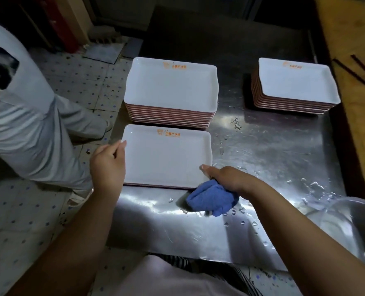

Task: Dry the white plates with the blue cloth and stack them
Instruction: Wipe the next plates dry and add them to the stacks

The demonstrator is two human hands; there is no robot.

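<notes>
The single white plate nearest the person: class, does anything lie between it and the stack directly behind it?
Nothing visible does. The single white plate lies on the steel table, held by the left hand and right hand, which also grips the blue cloth. Only a narrow strip of bare table separates it from the near stack.

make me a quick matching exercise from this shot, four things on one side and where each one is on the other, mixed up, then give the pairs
Things:
1. blue cloth
2. single plate
3. chopsticks
4. clear bowl

Places:
A. on the wooden counter, far right
B. bunched under the right hand, at the near right corner of a plate
C. at the right edge of the steel table, nearest the camera
D. flat on the table in front of the left stack, left hand at its left rim

Pairs: 1-B, 2-D, 3-A, 4-C
</notes>
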